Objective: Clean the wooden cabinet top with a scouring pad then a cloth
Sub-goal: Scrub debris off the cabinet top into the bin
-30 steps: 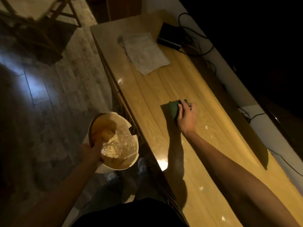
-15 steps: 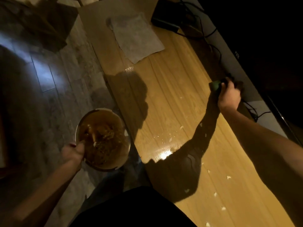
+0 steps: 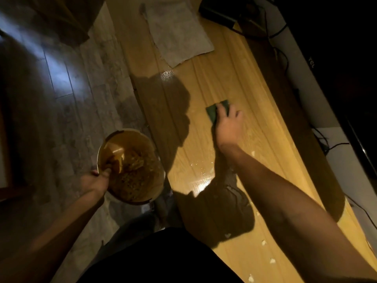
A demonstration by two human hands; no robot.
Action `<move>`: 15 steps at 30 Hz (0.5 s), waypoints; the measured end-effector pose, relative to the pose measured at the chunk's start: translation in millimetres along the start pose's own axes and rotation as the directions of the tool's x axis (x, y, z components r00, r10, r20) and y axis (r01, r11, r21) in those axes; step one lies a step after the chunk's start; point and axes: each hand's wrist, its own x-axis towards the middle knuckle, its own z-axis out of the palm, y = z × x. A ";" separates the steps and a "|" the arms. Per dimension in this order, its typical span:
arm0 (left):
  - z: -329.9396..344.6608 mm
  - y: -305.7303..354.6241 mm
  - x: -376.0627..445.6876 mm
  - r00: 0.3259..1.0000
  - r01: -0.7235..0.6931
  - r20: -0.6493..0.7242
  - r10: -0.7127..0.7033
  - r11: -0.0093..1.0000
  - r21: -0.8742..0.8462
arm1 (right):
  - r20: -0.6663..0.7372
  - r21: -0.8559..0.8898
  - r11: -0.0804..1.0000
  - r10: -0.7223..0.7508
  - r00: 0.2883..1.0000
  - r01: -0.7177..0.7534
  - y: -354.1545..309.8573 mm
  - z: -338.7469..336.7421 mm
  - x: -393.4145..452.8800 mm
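- Right now the person's right hand (image 3: 228, 123) presses a green scouring pad (image 3: 214, 113) flat against the wooden cabinet top (image 3: 255, 88), near its middle; the grip is closed down over the pad, fingers spread across its back.
- Meanwhile the left hand (image 3: 95, 180) holds a bucket (image 3: 130, 166) by its rim, off the front edge of the cabinet and above the floor (image 3: 61, 88); that grip is clamped on the rim, thumb inside.
- The step in hand looks like scrubbing and gathering the pale crumbs (image 3: 263, 243) scattered over the near part of the top.
- To do it well, the pad should stay flat and travel along the wood grain in overlapping passes, so that no strip is skipped.
- Sweeping toward the front edge, with the bucket brought just under that edge, would probably catch the bits rather than drop them on the floor.
- A wet, shiny patch (image 3: 200, 180) lies close to the front edge; lighter pressure there would likely avoid smearing it about.
- Cables (image 3: 281, 48) and a dark box (image 3: 218, 13) sit along the back and far end; strokes are best stopped short of them.
- A grey cloth (image 3: 179, 31) lies spread at the far end, well apart from the pad, ready for the wiping that follows.
- Dim light and heavy shadows hide part of the surface, so the shaded area deserves a second pass.
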 end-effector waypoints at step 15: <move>-36.2 -31.6 -10.9 0.979 -0.152 0.115 0.171 0.976 -0.153 | 0.317 0.251 0.890 -0.447 0.837 0.381 -218.2 35.9 -157.2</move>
